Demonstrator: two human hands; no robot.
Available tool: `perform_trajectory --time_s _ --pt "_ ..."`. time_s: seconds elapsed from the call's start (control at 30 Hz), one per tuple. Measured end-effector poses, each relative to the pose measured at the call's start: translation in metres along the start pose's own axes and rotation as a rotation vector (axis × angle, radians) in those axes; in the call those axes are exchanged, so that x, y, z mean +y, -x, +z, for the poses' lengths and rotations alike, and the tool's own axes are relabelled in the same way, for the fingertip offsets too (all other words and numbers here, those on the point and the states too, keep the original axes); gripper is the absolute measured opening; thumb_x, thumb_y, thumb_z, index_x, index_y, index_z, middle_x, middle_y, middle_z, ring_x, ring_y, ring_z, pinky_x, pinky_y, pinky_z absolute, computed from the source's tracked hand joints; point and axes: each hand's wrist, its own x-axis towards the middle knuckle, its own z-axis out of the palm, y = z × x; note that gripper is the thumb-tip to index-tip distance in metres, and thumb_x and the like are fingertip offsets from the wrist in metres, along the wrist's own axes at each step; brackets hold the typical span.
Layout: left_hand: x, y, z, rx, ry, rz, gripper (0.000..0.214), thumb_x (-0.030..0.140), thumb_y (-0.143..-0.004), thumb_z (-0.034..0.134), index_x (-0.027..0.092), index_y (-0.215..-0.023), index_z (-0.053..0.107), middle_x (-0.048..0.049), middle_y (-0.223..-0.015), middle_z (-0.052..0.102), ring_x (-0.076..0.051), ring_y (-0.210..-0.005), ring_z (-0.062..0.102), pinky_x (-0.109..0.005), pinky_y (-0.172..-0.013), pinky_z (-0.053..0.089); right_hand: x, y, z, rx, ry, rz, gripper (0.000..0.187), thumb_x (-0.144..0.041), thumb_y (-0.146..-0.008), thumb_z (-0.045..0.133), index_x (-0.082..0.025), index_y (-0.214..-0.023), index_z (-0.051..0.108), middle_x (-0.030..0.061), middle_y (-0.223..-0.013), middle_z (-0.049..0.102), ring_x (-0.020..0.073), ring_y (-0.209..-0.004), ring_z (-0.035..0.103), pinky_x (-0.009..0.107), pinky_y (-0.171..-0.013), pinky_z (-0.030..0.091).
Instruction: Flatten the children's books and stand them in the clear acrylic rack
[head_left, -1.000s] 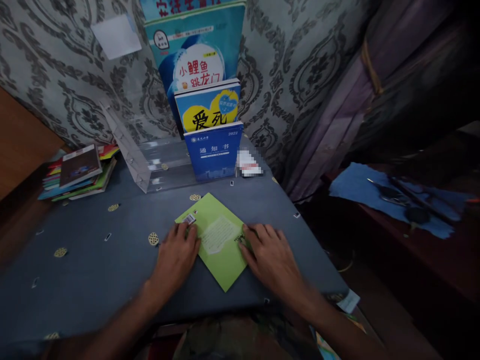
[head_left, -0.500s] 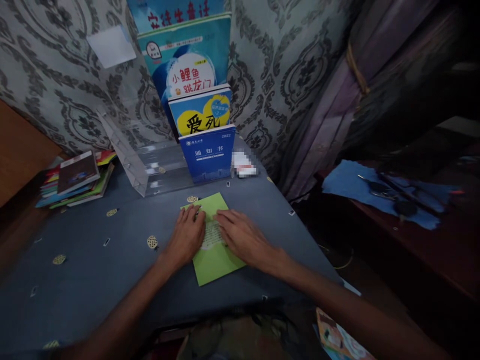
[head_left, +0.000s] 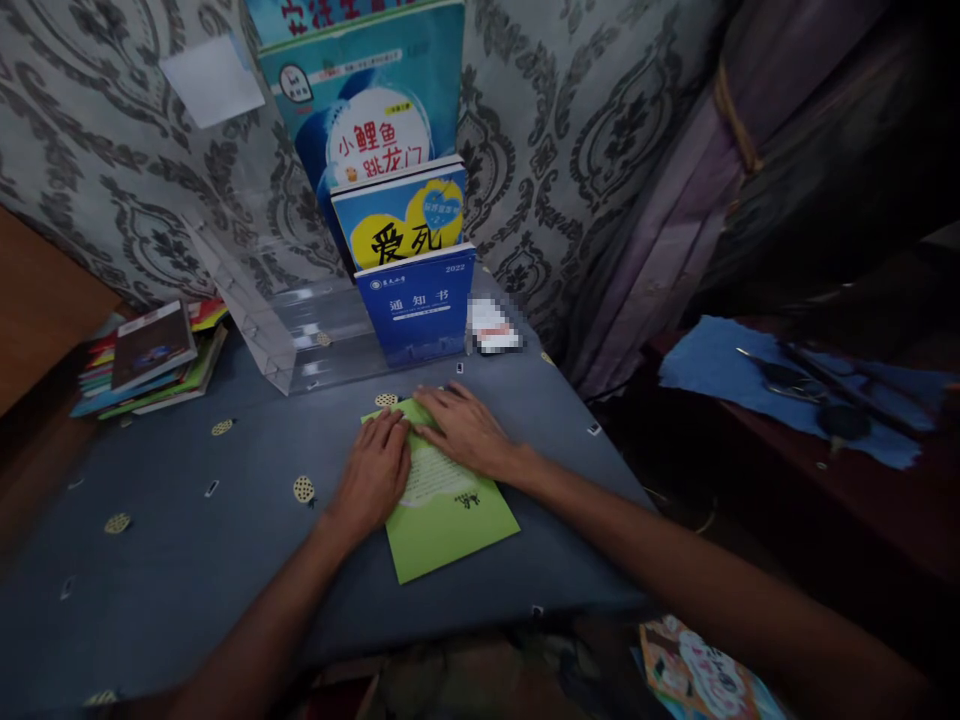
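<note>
A green booklet (head_left: 450,535) with a printed text block lies flat and slightly turned on the dark blue tablecloth. Along its left edge rests my left hand (head_left: 377,460), palm down with fingers stretched. My right hand (head_left: 465,430) lies flat across the upper part of the booklet, fingers extended toward its top left. Neither hand grips it. Behind the booklet, a blue notice booklet (head_left: 416,310) stands at the front of a clear acrylic book stand (head_left: 247,310), with a yellow-and-blue book (head_left: 352,230) and a teal picture book (head_left: 442,90) stepped up behind it.
A pile of books (head_left: 154,350) sits at the table's left. Right of the stand lies a small white item (head_left: 495,328), blurred out. Beyond the table's right edge, a blue cloth (head_left: 709,360) carries scissors and tools. A colourful book (head_left: 701,670) lies below, near my right forearm.
My right hand has slid up and left over the green booklet, uncovering more of its text and lower right part. My left hand stays in place. The view has shifted slightly.
</note>
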Motion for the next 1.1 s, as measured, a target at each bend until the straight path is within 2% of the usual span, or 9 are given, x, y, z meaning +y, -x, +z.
perform_trajectory --time_s 0.17,0.37,0.5,0.6,0.7,0.8,0.9,1.03,1.1 --pt "0.006 0.002 -0.003 -0.065 -0.087 -0.062 0.033 0.020 -0.101 0.039 0.014 -0.129 0.056 -0.0160 -0.141 0.060 -0.031 -0.139 0.050 -0.054 -0.115 0.042 -0.001 0.001 -0.002 0.001 0.028 0.039 0.036 -0.018 -0.099 0.047 -0.014 -0.133 0.058 0.0175 -0.144 0.059 0.0273 -0.133 0.056 0.055 -0.118 0.032" --pt "0.009 0.003 -0.005 -0.088 -0.159 -0.175 0.036 0.024 -0.102 0.040 0.012 -0.132 0.056 -0.0189 -0.142 0.059 -0.036 -0.141 0.047 -0.055 -0.109 0.047 -0.006 0.002 -0.003 -0.016 0.015 0.078 0.036 -0.018 -0.099 0.046 -0.016 -0.132 0.060 0.0168 -0.147 0.057 0.0276 -0.135 0.054 0.057 -0.115 0.032" --pt "0.005 0.004 -0.001 -0.088 -0.149 -0.155 0.035 0.022 -0.102 0.039 0.010 -0.131 0.055 -0.0197 -0.141 0.058 -0.035 -0.141 0.047 -0.052 -0.110 0.048 -0.005 0.001 -0.003 -0.014 0.029 0.082 0.034 -0.019 -0.099 0.047 -0.014 -0.130 0.061 0.0162 -0.145 0.058 0.0271 -0.133 0.054 0.052 -0.116 0.032" --pt "-0.001 0.000 0.002 -0.081 -0.114 -0.140 0.032 0.019 -0.102 0.038 0.011 -0.128 0.056 -0.0199 -0.141 0.058 -0.033 -0.142 0.047 -0.051 -0.111 0.048 -0.004 0.001 -0.001 0.025 0.049 0.072 0.034 -0.018 -0.099 0.047 -0.012 -0.128 0.062 0.0161 -0.140 0.061 0.0268 -0.127 0.054 0.045 -0.110 0.039" --pt "-0.012 -0.014 0.004 -0.102 -0.072 -0.093 0.029 0.018 -0.102 0.039 0.014 -0.125 0.057 -0.0181 -0.142 0.059 -0.030 -0.142 0.047 -0.048 -0.111 0.048 -0.003 0.001 -0.002 0.049 0.095 0.116 0.033 -0.018 -0.099 0.045 -0.011 -0.125 0.064 0.0172 -0.132 0.064 0.0291 -0.120 0.054 0.044 -0.101 0.044" --pt "-0.029 -0.035 0.005 -0.140 -0.038 -0.052 0.029 0.014 -0.102 0.039 0.018 -0.123 0.058 -0.0151 -0.143 0.058 -0.026 -0.138 0.052 -0.044 -0.109 0.050 -0.003 -0.001 -0.009 0.025 0.159 0.194 0.031 -0.021 -0.099 0.046 -0.013 -0.122 0.066 0.0171 -0.124 0.065 0.0318 -0.115 0.053 0.046 -0.095 0.043" --pt "-0.043 -0.059 0.005 -0.227 -0.049 -0.020 0.028 0.014 -0.101 0.041 0.019 -0.123 0.058 -0.0130 -0.136 0.063 -0.022 -0.125 0.063 -0.039 -0.102 0.054 -0.004 -0.003 -0.016 -0.012 0.187 0.261 0.028 -0.023 -0.099 0.046 -0.015 -0.115 0.068 0.0145 -0.115 0.067 0.0316 -0.112 0.054 0.046 -0.093 0.041" --pt "-0.049 -0.083 -0.002 -0.307 -0.161 0.147 0.025 0.012 -0.097 0.046 0.018 -0.117 0.060 -0.0116 -0.128 0.065 -0.022 -0.124 0.060 -0.036 -0.105 0.048 -0.002 -0.006 -0.020 -0.007 0.185 0.280 0.026 -0.023 -0.100 0.046 -0.016 -0.109 0.070 0.0128 -0.110 0.068 0.0298 -0.109 0.056 0.043 -0.091 0.040" --pt "-0.047 -0.090 -0.008 -0.331 -0.257 0.189 0.019 0.015 -0.097 0.049 0.018 -0.111 0.062 -0.0110 -0.117 0.067 -0.024 -0.116 0.061 -0.038 -0.100 0.050 -0.001 -0.006 -0.020 -0.001 0.181 0.272 0.026 -0.023 -0.100 0.046 -0.017 -0.110 0.070 0.0127 -0.110 0.068 0.0297 -0.109 0.056 0.043 -0.091 0.040"
